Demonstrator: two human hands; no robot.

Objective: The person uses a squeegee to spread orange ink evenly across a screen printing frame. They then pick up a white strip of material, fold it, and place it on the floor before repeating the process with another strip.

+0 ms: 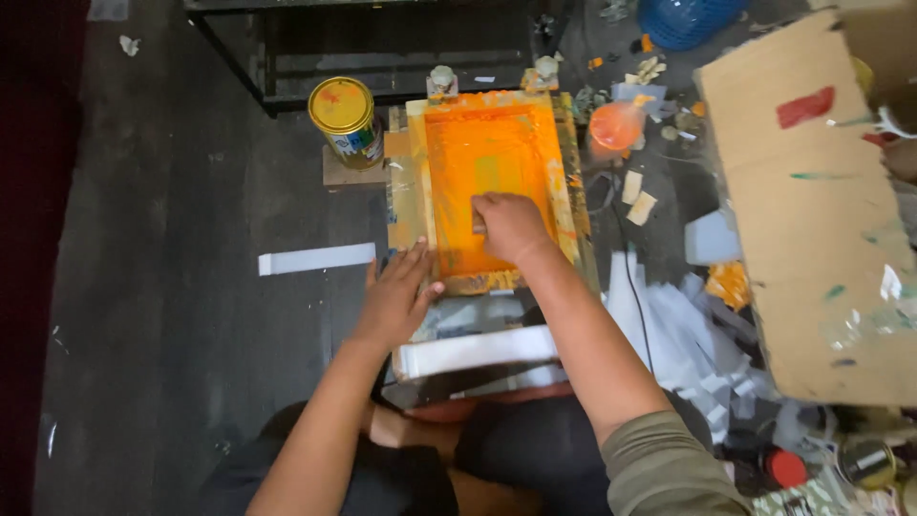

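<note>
— Cardboard, brown and paint-smeared, a big flat sheet (812, 210), fills the right side; it is the largest thing in view. What comes after it?

— Next is the dark grey floor (172, 287), and on it the wooden-framed printing screen flooded with orange ink (487, 143), lying flat in front of the seated person, with two small clamps at its far edge.

— Where are the hands?

— Inside the frame, the right hand (511, 227) is on the orange mesh, near its nearer end, fingers curled tight around a small squeegee-like tool (478, 223), mostly hidden under the knuckles. The left hand (399, 291) lies flat, fingers spread wide, pressing the frame's near left corner and gripping nothing.

— And the smaller things?

— A white strip of paper (475, 350) lies across the board just below the frame, close to the person's knees. Another white strip (316, 258) lies on the floor, well left of the frame. A yellow-lidded round tin (344, 119) stands on a small wooden block just beside the frame's far left corner. A small orange-stained cup (616, 124) sits near the far right corner.
</note>
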